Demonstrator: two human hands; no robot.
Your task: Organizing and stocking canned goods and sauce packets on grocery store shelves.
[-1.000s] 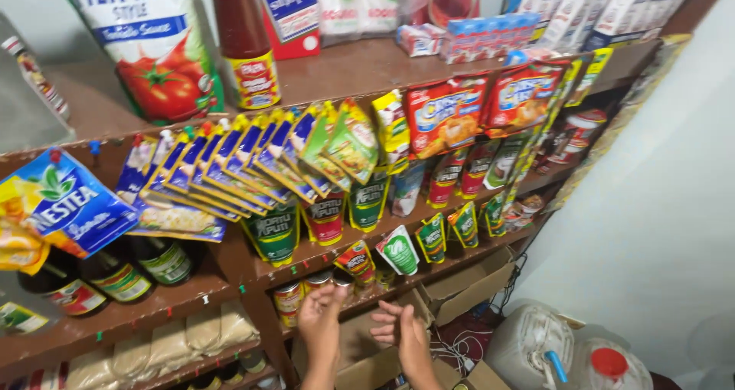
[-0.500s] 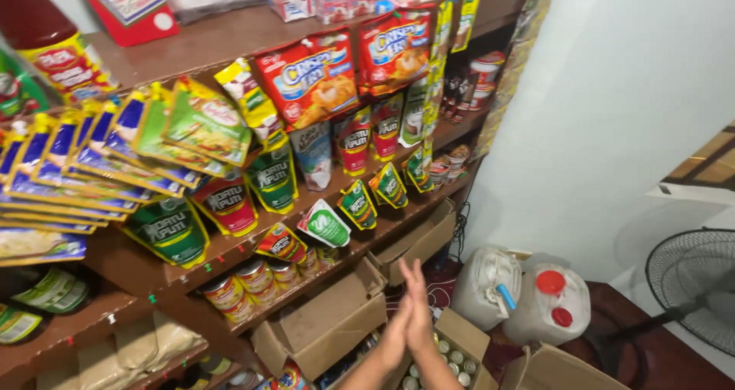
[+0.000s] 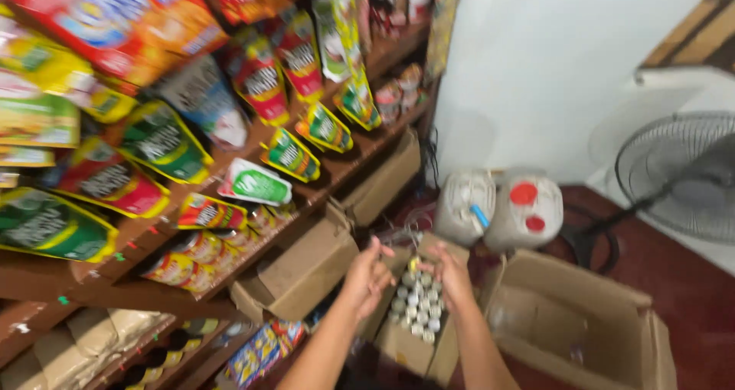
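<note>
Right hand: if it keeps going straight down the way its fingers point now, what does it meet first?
Probably the small cans packed upright in the open cardboard box. The right hand hangs just above them, fingers angled down and forward. The picture is blurred, so the gap between them is unclear.

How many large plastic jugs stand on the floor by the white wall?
2. The ribbed jug with a blue cap stands left, the jug with a red cap right beside it, both behind the open box of cans. Boxes may hide more.
</note>
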